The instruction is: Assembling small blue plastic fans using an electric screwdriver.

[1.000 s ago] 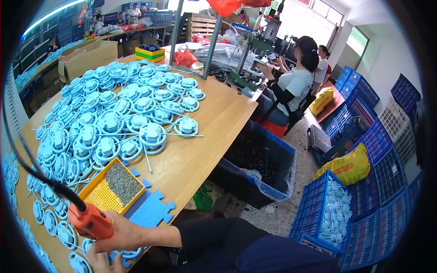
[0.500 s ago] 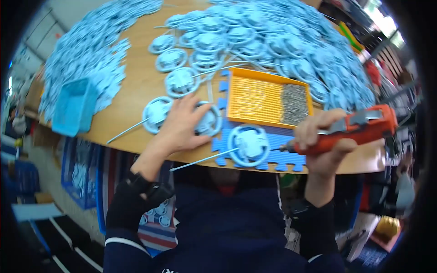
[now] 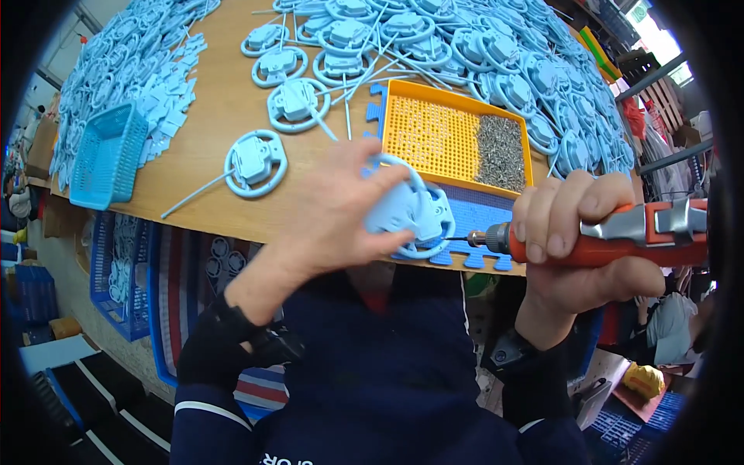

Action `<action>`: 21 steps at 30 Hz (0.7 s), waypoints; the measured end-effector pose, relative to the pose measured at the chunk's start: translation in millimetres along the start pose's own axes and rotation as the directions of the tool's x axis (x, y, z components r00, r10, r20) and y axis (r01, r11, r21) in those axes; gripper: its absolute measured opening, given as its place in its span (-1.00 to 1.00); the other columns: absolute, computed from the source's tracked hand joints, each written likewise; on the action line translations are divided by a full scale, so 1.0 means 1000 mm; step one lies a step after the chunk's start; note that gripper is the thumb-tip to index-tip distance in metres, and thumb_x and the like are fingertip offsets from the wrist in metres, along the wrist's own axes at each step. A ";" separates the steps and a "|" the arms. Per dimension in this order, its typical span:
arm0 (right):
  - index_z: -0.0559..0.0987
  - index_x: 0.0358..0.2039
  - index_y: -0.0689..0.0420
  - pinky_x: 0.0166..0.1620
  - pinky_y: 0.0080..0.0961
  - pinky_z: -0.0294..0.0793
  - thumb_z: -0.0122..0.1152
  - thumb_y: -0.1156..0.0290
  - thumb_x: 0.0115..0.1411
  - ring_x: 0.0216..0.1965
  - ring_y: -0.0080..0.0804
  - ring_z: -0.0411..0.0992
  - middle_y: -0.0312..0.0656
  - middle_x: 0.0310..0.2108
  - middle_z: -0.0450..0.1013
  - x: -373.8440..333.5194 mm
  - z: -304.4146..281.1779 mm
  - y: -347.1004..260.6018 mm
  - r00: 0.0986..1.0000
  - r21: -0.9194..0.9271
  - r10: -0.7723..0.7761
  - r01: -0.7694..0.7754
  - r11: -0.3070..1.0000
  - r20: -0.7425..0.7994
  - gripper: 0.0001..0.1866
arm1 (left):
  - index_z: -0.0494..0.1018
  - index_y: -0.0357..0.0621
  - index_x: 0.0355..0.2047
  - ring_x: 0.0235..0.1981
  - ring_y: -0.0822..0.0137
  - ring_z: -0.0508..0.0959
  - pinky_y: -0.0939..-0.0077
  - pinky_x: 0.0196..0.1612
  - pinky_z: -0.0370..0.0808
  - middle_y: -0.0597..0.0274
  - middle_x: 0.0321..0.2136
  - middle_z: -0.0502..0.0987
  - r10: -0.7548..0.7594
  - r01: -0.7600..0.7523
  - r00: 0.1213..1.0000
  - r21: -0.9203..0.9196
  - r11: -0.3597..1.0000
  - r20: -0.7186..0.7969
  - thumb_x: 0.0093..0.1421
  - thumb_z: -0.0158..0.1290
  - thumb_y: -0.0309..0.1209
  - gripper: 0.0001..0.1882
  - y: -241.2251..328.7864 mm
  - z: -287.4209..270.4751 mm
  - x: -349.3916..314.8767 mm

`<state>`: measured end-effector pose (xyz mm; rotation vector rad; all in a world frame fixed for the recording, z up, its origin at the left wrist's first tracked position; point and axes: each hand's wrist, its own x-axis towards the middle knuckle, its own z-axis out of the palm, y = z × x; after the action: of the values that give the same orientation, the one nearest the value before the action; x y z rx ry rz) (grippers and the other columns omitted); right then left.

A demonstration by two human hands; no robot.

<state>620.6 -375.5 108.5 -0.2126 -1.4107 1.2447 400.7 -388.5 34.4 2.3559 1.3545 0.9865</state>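
Note:
My left hand (image 3: 329, 213), a little blurred, grips a light-blue plastic ring part (image 3: 394, 205) between thumb and fingers. It overlaps a second ring part (image 3: 438, 213) that lies on the blue foam mat (image 3: 480, 213); whether the two touch I cannot tell. My right hand (image 3: 573, 232) is wrapped around an orange electric screwdriver (image 3: 643, 240), held level. Its thin bit points left, its tip at the right rim of the ring part on the mat. Left of my left hand, another ring part (image 3: 254, 163) with a thin stick rests on the table.
A yellow tray (image 3: 457, 186) with small screws (image 3: 502, 151) stands on the mat. Beyond it heaps of blue ring parts (image 3: 418, 39) cover the table (image 3: 209, 116). At left are a light-blue basket (image 3: 101, 167) and piled flat blue pieces (image 3: 159, 116). Blue crates (image 3: 120, 283) stand below the edge.
My left hand has moved right, bringing a ring part from the table over to the one on the mat. My right hand, with the screwdriver, has shifted slightly right. The view has tilted and shifted.

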 end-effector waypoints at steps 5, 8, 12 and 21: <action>0.34 -0.30 0.10 -0.56 -0.54 0.29 0.00 -0.48 -0.04 -0.67 -0.52 0.26 -0.34 -0.63 0.28 -0.010 -0.001 0.021 0.999 -0.019 -0.009 0.009 1.000 -0.035 -0.22 | 0.46 -0.14 -0.21 -0.11 -0.01 0.35 0.17 -0.08 0.38 -0.03 -0.17 0.34 -0.027 0.027 0.999 -0.016 1.000 -0.021 -0.20 0.31 -0.17 -0.46 0.018 0.048 0.001; 0.34 -0.29 0.11 -0.57 -0.53 0.29 -0.02 -0.46 -0.02 -0.67 -0.51 0.26 -0.32 -0.64 0.28 -0.011 -0.003 0.031 1.000 0.008 0.026 -0.026 1.000 -0.009 -0.23 | 0.46 -0.15 -0.24 -0.13 0.01 0.35 0.19 -0.13 0.39 -0.01 -0.19 0.34 -0.039 0.039 0.998 0.002 0.999 -0.041 -0.20 0.31 -0.17 -0.48 0.018 0.054 0.002; 0.34 -0.29 0.13 -0.58 -0.55 0.28 0.00 -0.45 -0.02 -0.68 -0.51 0.26 -0.30 -0.64 0.28 -0.013 -0.006 0.034 0.999 -0.035 0.036 -0.036 0.999 0.019 -0.23 | 0.46 -0.15 -0.25 -0.13 0.02 0.36 0.21 -0.15 0.40 0.00 -0.19 0.35 -0.037 0.037 0.999 0.009 0.999 -0.038 -0.21 0.31 -0.17 -0.48 0.018 0.056 0.004; 0.30 -0.35 0.11 -0.59 -0.55 0.27 0.08 -0.44 -0.08 -0.68 -0.50 0.25 -0.29 -0.65 0.28 -0.015 0.007 0.038 0.994 -0.100 0.079 -0.086 0.991 -0.070 -0.23 | 0.48 -0.16 -0.25 -0.13 0.02 0.37 0.22 -0.14 0.41 -0.02 -0.17 0.36 -0.032 0.032 0.998 0.001 0.999 -0.050 -0.23 0.31 -0.19 -0.48 0.018 0.056 0.004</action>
<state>600.4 -374.5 72.8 -0.3831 -1.4218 1.2226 451.3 -388.8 4.5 2.3175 1.4071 1.0417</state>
